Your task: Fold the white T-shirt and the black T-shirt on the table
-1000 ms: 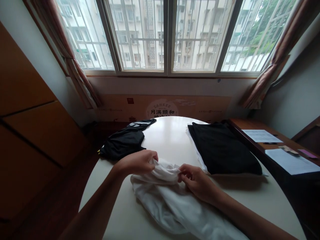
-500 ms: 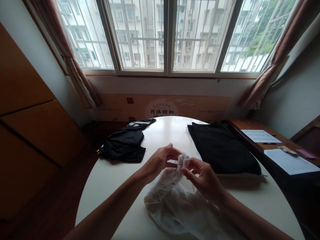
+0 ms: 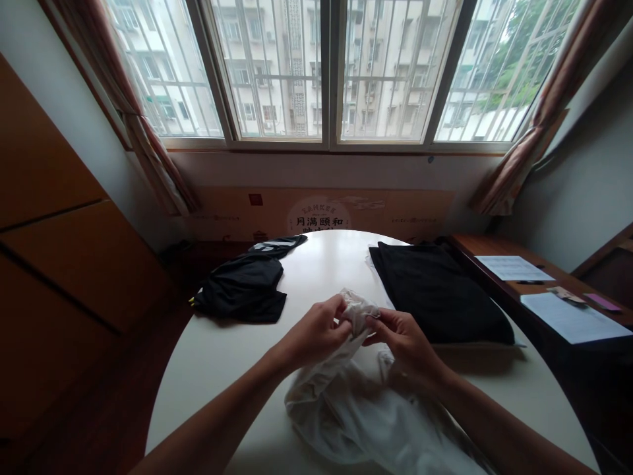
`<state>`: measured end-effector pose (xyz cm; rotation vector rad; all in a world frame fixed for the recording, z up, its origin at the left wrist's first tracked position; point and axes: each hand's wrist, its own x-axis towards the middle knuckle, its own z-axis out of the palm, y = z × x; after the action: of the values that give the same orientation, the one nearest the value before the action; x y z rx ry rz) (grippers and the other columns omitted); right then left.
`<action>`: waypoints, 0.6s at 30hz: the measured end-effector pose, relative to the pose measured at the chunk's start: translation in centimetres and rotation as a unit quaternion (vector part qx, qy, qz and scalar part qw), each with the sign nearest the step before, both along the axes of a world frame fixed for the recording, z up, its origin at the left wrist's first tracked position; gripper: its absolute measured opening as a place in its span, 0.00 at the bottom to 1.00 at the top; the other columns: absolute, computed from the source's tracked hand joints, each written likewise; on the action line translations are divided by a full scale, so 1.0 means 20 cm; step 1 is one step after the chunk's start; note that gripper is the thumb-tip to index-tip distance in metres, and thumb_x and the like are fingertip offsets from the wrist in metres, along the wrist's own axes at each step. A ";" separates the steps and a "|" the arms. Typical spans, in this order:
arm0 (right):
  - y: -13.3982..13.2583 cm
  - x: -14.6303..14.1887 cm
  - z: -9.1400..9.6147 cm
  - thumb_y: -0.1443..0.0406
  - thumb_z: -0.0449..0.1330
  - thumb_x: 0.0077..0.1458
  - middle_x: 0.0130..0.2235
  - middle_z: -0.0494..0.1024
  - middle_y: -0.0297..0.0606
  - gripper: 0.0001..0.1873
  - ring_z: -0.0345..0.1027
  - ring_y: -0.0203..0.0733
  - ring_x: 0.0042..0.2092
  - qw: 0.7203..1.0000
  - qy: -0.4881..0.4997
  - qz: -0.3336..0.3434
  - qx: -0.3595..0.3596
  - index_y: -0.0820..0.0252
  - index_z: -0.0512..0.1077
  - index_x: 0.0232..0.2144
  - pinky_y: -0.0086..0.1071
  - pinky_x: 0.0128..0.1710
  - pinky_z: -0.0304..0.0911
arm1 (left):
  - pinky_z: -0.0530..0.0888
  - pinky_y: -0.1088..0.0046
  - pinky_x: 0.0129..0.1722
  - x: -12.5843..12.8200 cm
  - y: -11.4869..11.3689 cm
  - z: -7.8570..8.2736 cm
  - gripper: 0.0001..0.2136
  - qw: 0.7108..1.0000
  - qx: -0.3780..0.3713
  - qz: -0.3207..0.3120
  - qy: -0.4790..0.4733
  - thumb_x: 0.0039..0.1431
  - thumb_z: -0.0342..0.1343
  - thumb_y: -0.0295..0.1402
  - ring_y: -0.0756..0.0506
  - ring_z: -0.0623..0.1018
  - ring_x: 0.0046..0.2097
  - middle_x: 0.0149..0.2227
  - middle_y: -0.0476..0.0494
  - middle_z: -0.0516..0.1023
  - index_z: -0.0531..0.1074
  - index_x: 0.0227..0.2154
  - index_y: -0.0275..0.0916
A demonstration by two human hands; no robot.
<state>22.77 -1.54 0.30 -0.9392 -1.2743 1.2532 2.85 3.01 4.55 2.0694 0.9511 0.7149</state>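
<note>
A thin white garment (image 3: pixel 346 409) lies loosely bunched on the near part of the white round table (image 3: pixel 198 389). One gathered end of it is raised between both hands, above the table. My left hand (image 3: pixel 324 330) is closed on the left side of that end, its fingers curled into the cloth. From the right, my right hand (image 3: pixel 398 336) pinches the same end between thumb and fingers. Which part of the garment this is, such as a cuff, I cannot tell for sure.
Folded black cloth (image 3: pixel 438 290) lies at the right with white material under its edge. Dark garments (image 3: pixel 242 287) rest on the left side. Beyond the table's right edge, a wooden desk (image 3: pixel 475 247) holds paper sheets (image 3: pixel 573 318). A barred window is ahead.
My left hand's fingers, extended inside the white cloth before, have curled shut on it. The gathered end now bunches up above both hands. My right hand keeps its pinch.
</note>
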 end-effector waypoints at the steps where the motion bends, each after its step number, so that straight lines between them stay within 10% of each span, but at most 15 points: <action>1: 0.00 0.00 0.00 0.46 0.70 0.58 0.37 0.84 0.42 0.23 0.79 0.46 0.38 1.000 0.015 -0.012 -0.011 0.61 0.82 0.39 0.39 0.39 0.78 | 0.64 0.72 0.30 0.00 0.02 -0.01 0.04 0.999 0.005 0.032 -0.001 0.62 0.54 0.31 0.47 0.71 0.30 0.29 0.52 0.72 0.65 0.32 0.42; 8: 0.05 0.08 0.03 0.54 0.72 0.52 0.35 0.82 0.34 0.17 0.79 0.47 0.38 0.964 0.210 -0.139 -0.080 0.54 0.74 0.40 0.38 0.35 0.77 | 0.66 0.73 0.29 -0.08 0.21 0.00 0.08 0.922 -0.142 0.283 -0.223 0.58 0.56 0.38 0.48 0.70 0.28 0.27 0.53 0.70 0.67 0.34 0.40; 18: 0.07 0.32 0.20 0.49 0.76 0.48 0.31 0.77 0.32 0.24 0.72 0.41 0.30 0.975 0.082 -0.201 -0.044 0.54 0.71 0.35 0.32 0.28 0.70 | 0.66 0.75 0.24 -0.37 0.38 0.15 0.14 0.876 -0.125 0.318 -0.342 0.49 0.67 0.42 0.50 0.68 0.24 0.24 0.52 0.70 0.70 0.30 0.38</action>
<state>29.20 -0.06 4.39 -1.0716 -0.8522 1.0474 -4.62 10.61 7.54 1.0992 1.2036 1.4512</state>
